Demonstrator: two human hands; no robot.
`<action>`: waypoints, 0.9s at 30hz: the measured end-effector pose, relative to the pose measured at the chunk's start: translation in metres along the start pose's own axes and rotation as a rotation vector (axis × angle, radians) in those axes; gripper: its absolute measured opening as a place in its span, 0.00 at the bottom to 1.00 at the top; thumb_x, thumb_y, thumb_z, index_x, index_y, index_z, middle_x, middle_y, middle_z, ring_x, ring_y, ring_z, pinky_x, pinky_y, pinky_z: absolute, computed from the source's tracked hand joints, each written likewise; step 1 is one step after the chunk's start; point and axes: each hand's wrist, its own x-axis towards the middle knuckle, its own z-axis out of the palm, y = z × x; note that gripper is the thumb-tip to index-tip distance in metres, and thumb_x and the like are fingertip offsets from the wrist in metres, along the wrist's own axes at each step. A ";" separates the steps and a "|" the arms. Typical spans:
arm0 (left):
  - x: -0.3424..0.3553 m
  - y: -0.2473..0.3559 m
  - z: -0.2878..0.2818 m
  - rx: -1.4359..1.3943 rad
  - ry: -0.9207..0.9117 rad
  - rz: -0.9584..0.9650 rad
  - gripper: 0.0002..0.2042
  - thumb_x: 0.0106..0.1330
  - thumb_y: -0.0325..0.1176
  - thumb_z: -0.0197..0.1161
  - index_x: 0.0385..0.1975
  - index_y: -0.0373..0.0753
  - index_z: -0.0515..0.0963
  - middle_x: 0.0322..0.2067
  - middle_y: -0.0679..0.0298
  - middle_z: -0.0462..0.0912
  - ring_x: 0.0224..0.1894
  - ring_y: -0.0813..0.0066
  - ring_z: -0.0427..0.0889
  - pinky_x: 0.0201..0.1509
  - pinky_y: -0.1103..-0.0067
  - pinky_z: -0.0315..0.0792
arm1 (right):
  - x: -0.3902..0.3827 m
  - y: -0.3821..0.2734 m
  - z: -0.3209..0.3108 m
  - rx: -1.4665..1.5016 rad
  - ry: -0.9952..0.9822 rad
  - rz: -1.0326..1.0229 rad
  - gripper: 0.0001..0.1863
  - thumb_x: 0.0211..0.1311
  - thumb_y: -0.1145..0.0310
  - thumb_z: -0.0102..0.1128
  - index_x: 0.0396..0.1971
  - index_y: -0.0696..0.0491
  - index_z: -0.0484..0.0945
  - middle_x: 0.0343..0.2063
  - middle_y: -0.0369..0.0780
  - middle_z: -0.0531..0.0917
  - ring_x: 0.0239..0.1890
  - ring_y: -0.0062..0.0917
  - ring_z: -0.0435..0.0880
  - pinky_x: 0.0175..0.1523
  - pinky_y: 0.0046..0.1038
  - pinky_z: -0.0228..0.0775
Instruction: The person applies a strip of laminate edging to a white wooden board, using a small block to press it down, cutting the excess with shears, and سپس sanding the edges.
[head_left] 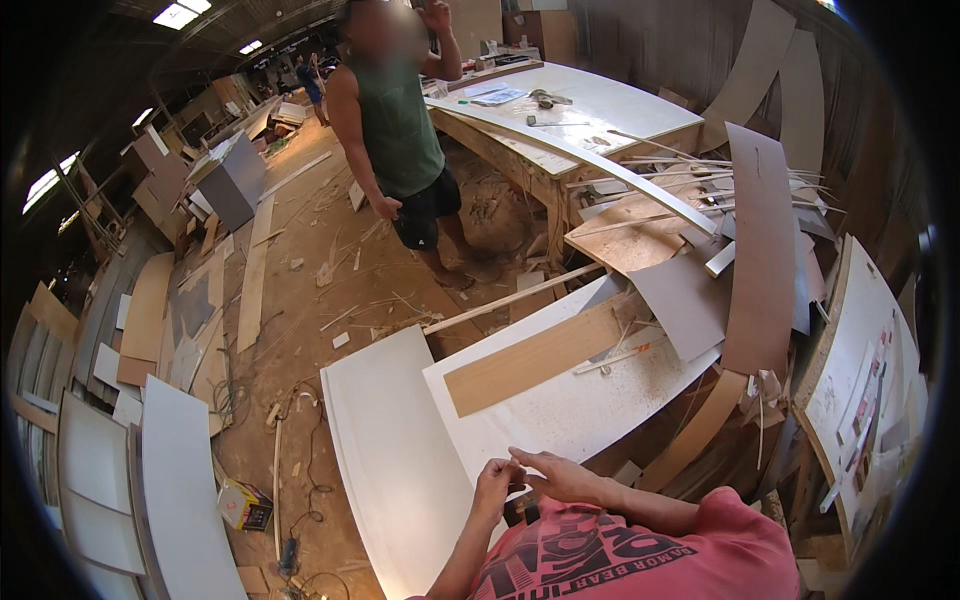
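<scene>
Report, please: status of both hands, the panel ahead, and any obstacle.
Left hand and right hand close together, grip unclear. White panel ahead. Tan board lying on it.

The person wears a faded pinkish-red T-shirt (pixel 700 572), creased across the front. A black print (pixel 600 548) spreads over it, mixing curved shapes, bold block lettering and 1 slanting line of smaller characters. The right sleeve (pixel 738 505) is short; the 2 forearms (pixel 655 510) and 2 hands (pixel 553 474) are bare.
</scene>
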 end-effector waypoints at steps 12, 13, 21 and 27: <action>0.010 -0.002 -0.002 -0.173 -0.033 -0.200 0.07 0.66 0.29 0.50 0.34 0.32 0.73 0.28 0.60 0.77 0.30 0.69 0.78 0.37 0.72 0.76 | -0.003 0.007 0.003 -0.211 -0.042 -0.178 0.32 0.60 0.69 0.51 0.64 0.57 0.53 0.54 0.52 0.71 0.57 0.45 0.69 0.60 0.39 0.63; 0.010 -0.001 -0.002 -0.160 -0.054 -0.201 0.08 0.65 0.29 0.50 0.34 0.31 0.73 0.29 0.59 0.78 0.31 0.69 0.78 0.37 0.71 0.75 | -0.004 0.008 0.002 -0.236 -0.044 -0.190 0.32 0.60 0.68 0.51 0.64 0.57 0.53 0.54 0.52 0.71 0.57 0.45 0.69 0.60 0.39 0.63; 0.018 -0.003 -0.011 0.122 -0.157 -0.328 0.11 0.70 0.33 0.42 0.33 0.39 0.74 0.24 0.66 0.76 0.24 0.79 0.76 0.26 0.81 0.73 | -0.014 0.008 0.007 -0.321 -0.089 -0.175 0.37 0.55 0.65 0.57 0.65 0.56 0.53 0.58 0.50 0.68 0.60 0.43 0.67 0.63 0.37 0.60; 0.004 0.014 0.017 0.033 0.005 -0.262 0.09 0.68 0.32 0.44 0.30 0.40 0.72 0.21 0.67 0.73 0.22 0.79 0.71 0.24 0.82 0.69 | -0.011 0.014 0.014 -0.247 -0.007 -0.174 0.37 0.55 0.67 0.55 0.65 0.53 0.52 0.59 0.51 0.66 0.59 0.45 0.66 0.62 0.39 0.60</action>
